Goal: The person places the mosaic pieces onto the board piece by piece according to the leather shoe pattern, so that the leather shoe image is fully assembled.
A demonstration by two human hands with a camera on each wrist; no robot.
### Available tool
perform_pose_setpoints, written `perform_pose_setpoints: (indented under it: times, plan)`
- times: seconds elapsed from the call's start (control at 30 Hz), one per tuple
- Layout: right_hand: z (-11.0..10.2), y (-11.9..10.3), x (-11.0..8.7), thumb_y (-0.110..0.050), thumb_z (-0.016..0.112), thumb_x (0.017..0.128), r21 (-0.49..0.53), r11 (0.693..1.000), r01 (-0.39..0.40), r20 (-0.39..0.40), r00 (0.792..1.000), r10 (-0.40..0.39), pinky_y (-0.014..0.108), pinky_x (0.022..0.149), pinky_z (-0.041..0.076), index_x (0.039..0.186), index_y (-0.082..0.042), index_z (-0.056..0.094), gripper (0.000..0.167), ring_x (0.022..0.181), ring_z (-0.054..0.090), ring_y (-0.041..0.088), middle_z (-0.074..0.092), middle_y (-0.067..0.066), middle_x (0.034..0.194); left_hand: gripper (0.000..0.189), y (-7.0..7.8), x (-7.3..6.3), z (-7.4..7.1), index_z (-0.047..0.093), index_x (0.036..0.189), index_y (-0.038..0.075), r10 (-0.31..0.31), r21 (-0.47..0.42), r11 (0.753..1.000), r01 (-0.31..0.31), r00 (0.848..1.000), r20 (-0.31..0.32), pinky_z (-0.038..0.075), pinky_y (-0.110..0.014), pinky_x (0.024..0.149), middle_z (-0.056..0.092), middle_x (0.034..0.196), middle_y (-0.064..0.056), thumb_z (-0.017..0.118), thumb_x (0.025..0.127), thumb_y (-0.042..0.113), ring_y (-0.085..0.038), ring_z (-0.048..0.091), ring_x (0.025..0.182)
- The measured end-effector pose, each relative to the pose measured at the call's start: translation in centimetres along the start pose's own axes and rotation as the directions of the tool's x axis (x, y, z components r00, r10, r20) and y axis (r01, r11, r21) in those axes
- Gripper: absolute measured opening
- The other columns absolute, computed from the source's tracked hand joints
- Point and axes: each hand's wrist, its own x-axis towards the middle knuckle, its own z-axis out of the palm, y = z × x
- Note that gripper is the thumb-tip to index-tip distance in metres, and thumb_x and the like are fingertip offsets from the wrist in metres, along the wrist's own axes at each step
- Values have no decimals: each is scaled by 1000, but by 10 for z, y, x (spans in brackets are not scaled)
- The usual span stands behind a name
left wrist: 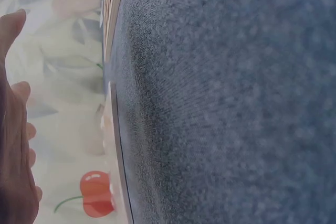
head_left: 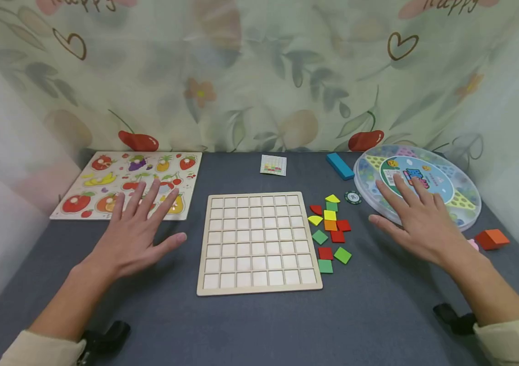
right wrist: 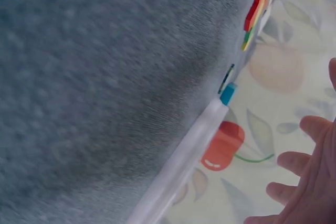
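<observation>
My left hand (head_left: 133, 236) hovers with spread fingers above the table, its fingertips overlapping the fruit puzzle board (head_left: 83, 175) in the head view. Fingers spread too, my right hand (head_left: 419, 226) hovers by the round clear-lidded game box (head_left: 460, 178). Neither hand holds anything. Between them lies a wooden grid board (head_left: 259, 292) with bare square cells. Along its right edge lie several small coloured tiles, among them a yellow square (head_left: 330, 215), a red tile (head_left: 325, 253) and a green tile (head_left: 342, 255). Part of each hand shows in its wrist view.
A small printed card (head_left: 273, 165) lies behind the grid board. Near the game box are a blue block (head_left: 340, 166), a dark round chip (head_left: 353, 197) and an orange block (head_left: 491, 239). A patterned curtain (head_left: 259, 76) stands at the table's back edge.
</observation>
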Motion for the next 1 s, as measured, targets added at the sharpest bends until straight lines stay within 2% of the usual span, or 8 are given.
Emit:
perform_pose_setpoints:
  times: [0.47, 0.67, 0.87, 1.0]
  plan:
    - [2, -4, -1, -63, 54, 98, 25, 999, -27, 13, 1000, 26, 82, 112, 13, 168, -22, 12, 91, 156, 5, 53, 10, 23, 172, 96, 1, 3, -1, 6, 168, 22, -1, -30, 1000, 0, 1000, -5, -6, -69, 122, 0, 174, -18, 47, 96, 71, -46, -3, 159]
    - [3, -11, 2, -61, 56, 98, 70, 997, -14, 5, 1000, 14, 80, 113, 14, 168, -22, 16, 90, 155, 10, 53, 14, 24, 171, 95, 6, 8, 1, 6, 168, 24, -9, -96, 995, 10, 1000, 12, 0, -71, 121, 1, 174, -18, 47, 97, 70, -45, -4, 160]
    - [1, -23, 10, -56, 61, 98, 152, 988, -3, 7, 1000, 2, 78, 111, 26, 167, -23, 19, 88, 150, 21, 51, 22, 25, 168, 90, 16, 15, 7, 18, 167, 22, -15, -189, 982, 18, 1000, 19, 9, -72, 120, 8, 173, -19, 53, 97, 66, -45, 4, 159]
    - [2, -33, 19, -47, 66, 99, 234, 972, 27, 6, 1000, -29, 73, 106, 39, 165, -18, 28, 81, 142, 35, 47, 36, 25, 159, 83, 25, 20, 12, 29, 165, 23, -33, -294, 955, 46, 998, 49, 21, -71, 118, 20, 170, -20, 57, 97, 61, -44, 21, 154]
